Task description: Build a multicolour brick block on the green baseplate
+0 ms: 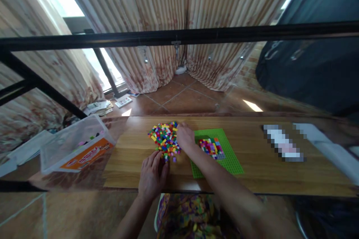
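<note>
Both hands down at the brick pile, left half of the table [126, 168]
Left hand [153, 175]: at the near edge of the small plastic bricks [165, 140], back of hand up, fingers bent, tips at the edge of the pile. Can't tell if they pinch a brick
Right hand [185, 137]: at the right edge of the pile, between it and the green baseplate [232, 162]. Fingers mostly hidden behind the hand, so wide, narrow or gripping can't be told
Pile: loose, mixed colours (red, yellow, green, blue, orange, white, purple), spread flat on the wood-grain top. One purple brick [174, 159] lies at the near fringe, close to the left hand
Baseplate: flat on the table, right of the pile, slightly skewed. Right forearm crosses over its near left part
Brick build [211, 147]: sits on the baseplate around its middle, patchwork of red, yellow, pink, white, orange and blue, greyish along its near right side. Partly covered by the forearm
Left of the table top: clear plastic bin [75, 134], orange label [86, 155] on its near side, a few coloured pieces inside; lettering too blurred to read
Right end of the table: pixelated item [283, 143], identity can't be told, and a long white sheet-like thing [331, 153] beside it
Beyond: black metal bar [179, 38] across the view, striped curtains [159, 3] behind, papers [99, 107] at far left past the bin, brown tiled floor [174, 91]
</note>
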`<state>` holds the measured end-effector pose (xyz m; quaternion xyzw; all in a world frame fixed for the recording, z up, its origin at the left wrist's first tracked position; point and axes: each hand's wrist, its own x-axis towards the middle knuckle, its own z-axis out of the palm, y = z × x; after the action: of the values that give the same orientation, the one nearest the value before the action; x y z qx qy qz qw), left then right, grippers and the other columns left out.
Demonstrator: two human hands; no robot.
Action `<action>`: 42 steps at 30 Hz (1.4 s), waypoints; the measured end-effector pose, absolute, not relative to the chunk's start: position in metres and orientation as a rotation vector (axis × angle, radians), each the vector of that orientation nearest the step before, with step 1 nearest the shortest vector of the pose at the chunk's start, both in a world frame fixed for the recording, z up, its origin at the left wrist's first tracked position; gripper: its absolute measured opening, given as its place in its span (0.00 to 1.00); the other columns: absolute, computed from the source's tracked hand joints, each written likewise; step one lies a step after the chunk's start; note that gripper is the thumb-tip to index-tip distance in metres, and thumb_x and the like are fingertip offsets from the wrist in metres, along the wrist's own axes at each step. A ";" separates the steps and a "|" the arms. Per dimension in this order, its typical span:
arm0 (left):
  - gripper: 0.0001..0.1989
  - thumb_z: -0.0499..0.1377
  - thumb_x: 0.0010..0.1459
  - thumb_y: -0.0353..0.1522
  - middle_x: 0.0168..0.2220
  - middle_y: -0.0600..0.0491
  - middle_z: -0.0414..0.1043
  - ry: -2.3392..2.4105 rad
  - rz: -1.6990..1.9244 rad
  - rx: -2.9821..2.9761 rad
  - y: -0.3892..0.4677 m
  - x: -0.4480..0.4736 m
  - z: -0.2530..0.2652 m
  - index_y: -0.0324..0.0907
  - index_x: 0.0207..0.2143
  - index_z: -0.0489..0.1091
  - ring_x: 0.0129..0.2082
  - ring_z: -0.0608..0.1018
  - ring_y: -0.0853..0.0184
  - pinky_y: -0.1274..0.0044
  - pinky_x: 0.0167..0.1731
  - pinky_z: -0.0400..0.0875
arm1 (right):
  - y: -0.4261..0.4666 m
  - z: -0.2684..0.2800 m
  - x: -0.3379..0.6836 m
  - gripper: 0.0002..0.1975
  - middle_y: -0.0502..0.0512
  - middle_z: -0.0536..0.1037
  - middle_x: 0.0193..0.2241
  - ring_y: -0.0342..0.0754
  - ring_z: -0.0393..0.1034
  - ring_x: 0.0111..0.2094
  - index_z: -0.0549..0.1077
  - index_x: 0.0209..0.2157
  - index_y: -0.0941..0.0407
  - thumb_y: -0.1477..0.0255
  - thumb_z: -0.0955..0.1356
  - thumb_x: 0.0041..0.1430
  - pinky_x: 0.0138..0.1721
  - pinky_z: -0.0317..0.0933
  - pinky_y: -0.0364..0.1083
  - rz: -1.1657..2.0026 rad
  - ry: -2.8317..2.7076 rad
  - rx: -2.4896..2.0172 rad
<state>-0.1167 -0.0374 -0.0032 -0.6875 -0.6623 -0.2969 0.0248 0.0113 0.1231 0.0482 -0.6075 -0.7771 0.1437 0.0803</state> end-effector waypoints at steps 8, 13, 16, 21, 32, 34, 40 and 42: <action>0.21 0.57 0.61 0.37 0.52 0.42 0.71 -2.005 -0.902 -2.148 -0.035 -0.118 -0.006 0.41 0.56 0.64 0.51 0.73 0.55 0.62 0.51 0.70 | 0.069 0.054 0.051 0.12 0.57 0.78 0.41 0.48 0.71 0.44 0.75 0.42 0.55 0.76 0.61 0.64 0.48 0.62 0.46 0.632 -2.074 -1.310; 0.21 0.57 0.61 0.37 0.51 0.42 0.71 -2.010 -0.895 -2.137 -0.034 -0.119 -0.009 0.41 0.55 0.64 0.51 0.73 0.55 0.62 0.51 0.70 | 0.029 0.042 0.098 0.12 0.53 0.80 0.37 0.47 0.74 0.38 0.78 0.40 0.52 0.69 0.63 0.64 0.41 0.66 0.45 0.937 -1.749 -1.133; 0.20 0.57 0.61 0.37 0.51 0.42 0.71 -2.011 -0.888 -2.134 -0.033 -0.119 -0.008 0.41 0.54 0.65 0.50 0.73 0.55 0.62 0.51 0.70 | 0.012 0.033 0.125 0.13 0.54 0.80 0.36 0.47 0.73 0.33 0.79 0.39 0.52 0.64 0.64 0.63 0.36 0.67 0.45 1.064 -1.531 -1.256; 0.19 0.57 0.61 0.37 0.50 0.42 0.72 -2.010 -0.885 -2.123 -0.033 -0.117 -0.005 0.40 0.53 0.66 0.49 0.74 0.55 0.61 0.50 0.70 | -0.004 0.020 0.153 0.16 0.55 0.81 0.34 0.48 0.73 0.31 0.79 0.39 0.54 0.59 0.69 0.55 0.33 0.67 0.46 1.138 -1.337 -1.399; 0.20 0.57 0.61 0.37 0.51 0.41 0.72 -2.020 -0.858 -2.138 -0.033 -0.118 -0.006 0.40 0.54 0.65 0.49 0.73 0.55 0.62 0.50 0.69 | 0.031 0.030 0.172 0.12 0.57 0.76 0.41 0.52 0.70 0.45 0.80 0.39 0.49 0.63 0.66 0.61 0.48 0.65 0.53 0.530 -1.748 -1.336; 0.20 0.57 0.61 0.37 0.51 0.42 0.71 -2.017 -0.855 -2.141 -0.033 -0.118 -0.006 0.40 0.54 0.65 0.50 0.73 0.55 0.62 0.51 0.69 | 0.037 0.028 0.174 0.11 0.58 0.74 0.45 0.54 0.67 0.49 0.81 0.39 0.48 0.63 0.67 0.61 0.50 0.63 0.56 0.454 -1.780 -1.331; 0.19 0.57 0.61 0.37 0.51 0.42 0.71 -2.025 -0.860 -2.136 -0.033 -0.117 -0.004 0.41 0.54 0.65 0.50 0.73 0.54 0.61 0.51 0.69 | 0.044 0.017 0.177 0.09 0.56 0.71 0.51 0.55 0.63 0.54 0.80 0.39 0.47 0.64 0.68 0.59 0.56 0.57 0.59 0.550 -1.746 -1.341; 0.20 0.57 0.61 0.37 0.51 0.42 0.71 -2.023 -0.867 -2.139 -0.033 -0.117 -0.004 0.41 0.54 0.65 0.50 0.73 0.55 0.61 0.51 0.69 | 0.045 0.015 0.176 0.09 0.56 0.71 0.52 0.54 0.63 0.54 0.80 0.38 0.47 0.64 0.68 0.58 0.57 0.56 0.59 0.613 -1.692 -1.354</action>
<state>-0.1168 -0.0333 -0.0041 -0.6964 -0.6587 -0.2824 0.0361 0.1765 0.0454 0.0150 -0.5427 -0.6783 0.2459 0.4300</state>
